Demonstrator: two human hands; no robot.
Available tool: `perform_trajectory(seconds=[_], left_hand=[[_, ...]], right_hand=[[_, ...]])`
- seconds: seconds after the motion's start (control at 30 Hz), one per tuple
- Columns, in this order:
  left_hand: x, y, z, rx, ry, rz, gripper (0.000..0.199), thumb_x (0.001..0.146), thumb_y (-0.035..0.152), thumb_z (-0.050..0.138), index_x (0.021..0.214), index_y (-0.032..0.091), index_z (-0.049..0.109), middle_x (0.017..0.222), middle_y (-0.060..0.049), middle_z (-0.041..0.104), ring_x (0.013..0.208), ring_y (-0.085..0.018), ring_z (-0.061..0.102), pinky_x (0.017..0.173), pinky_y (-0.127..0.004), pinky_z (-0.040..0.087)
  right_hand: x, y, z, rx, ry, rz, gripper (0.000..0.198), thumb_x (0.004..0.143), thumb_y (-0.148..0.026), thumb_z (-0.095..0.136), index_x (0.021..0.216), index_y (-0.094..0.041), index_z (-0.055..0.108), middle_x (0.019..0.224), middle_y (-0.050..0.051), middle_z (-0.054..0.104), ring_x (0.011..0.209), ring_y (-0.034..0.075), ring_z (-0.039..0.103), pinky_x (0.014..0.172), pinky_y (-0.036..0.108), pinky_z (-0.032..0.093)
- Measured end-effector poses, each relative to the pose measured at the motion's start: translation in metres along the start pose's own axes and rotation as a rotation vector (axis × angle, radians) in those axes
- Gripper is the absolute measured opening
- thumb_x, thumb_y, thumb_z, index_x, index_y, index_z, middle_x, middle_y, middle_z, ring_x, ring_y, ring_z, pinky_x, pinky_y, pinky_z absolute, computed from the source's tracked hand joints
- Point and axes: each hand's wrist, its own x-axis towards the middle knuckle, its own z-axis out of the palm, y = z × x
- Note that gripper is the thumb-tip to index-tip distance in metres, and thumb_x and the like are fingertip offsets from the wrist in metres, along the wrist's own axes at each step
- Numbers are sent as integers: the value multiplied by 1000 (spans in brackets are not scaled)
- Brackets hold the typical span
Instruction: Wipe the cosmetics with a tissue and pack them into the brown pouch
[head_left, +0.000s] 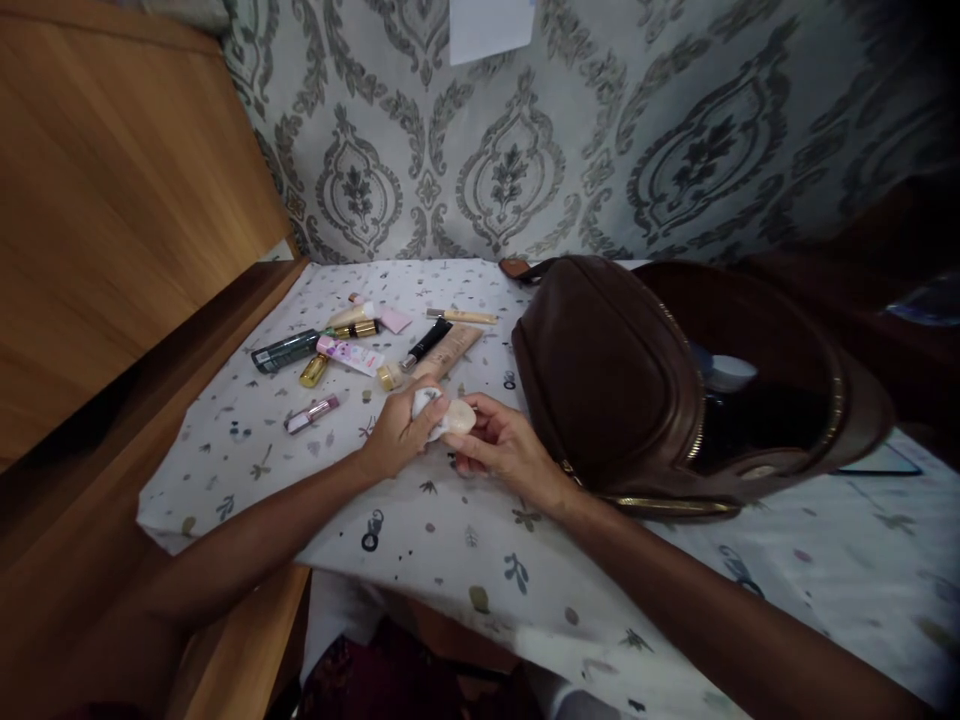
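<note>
My left hand (pixel 396 432) is closed around a white cloth (pixel 426 400) with small dark marks, pressed against the edge of a round cream-coloured case (pixel 460 417). The fingers and thumb of my right hand (pixel 514 452) pinch that round case from the other side. Both hands meet just above the tabletop. Right behind them lie a beige squeeze tube (pixel 459 345), a black tube (pixel 427 342) and a small jar with a yellowish lid (pixel 389 376). A lip gloss tube (pixel 312 413) lies to the left.
Farther left lie a dark bottle (pixel 285 351), a pink-and-white tube (pixel 351 355) and a gold-coloured bottle (pixel 313 370). An unzipped brown leather bag (pixel 600 370) stands close to my right hand. A wooden cabinet (pixel 135 150) borders the patterned tablecloth (pixel 277 510) on the left.
</note>
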Motion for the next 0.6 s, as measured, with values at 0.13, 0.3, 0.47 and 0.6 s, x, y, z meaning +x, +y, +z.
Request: perform_trajectory(seconds=[0.13,0.3,0.47,0.6], left_hand=[[5,0,0,-32,80,9,51,90,66,47,69,19,46,61,4,44,56,-11,42,55,-24,37],[9,-1,1,-34,87,-21,48,91,62,50,69,19,47,61,4,42,58,-11,41,57,-24,37],[8,-1,4,-7,91,-19,43,92,61,49,82,19,54,67,2,49,63,-13,46,61,-25,40],[5,0,3,-58,54,-22,51,89,69,48,99,20,58,77,-1,56,68,-15,51,61,-26,41]], right_hand=[[-1,0,0,-7,-87,22,45,71,-46,80,103,-21,60,74,-2,66,56,10,59,46,20,41],[-3,2,1,35,-76,30,45,70,-45,82,104,-21,65,78,-2,64,64,11,59,52,21,44],[-4,2,3,111,4,52,49,71,-49,80,109,-21,67,81,0,63,64,10,54,55,23,44],[-5,-3,3,143,38,23,52,75,-47,77,118,-22,63,87,1,62,68,10,56,58,23,46]])
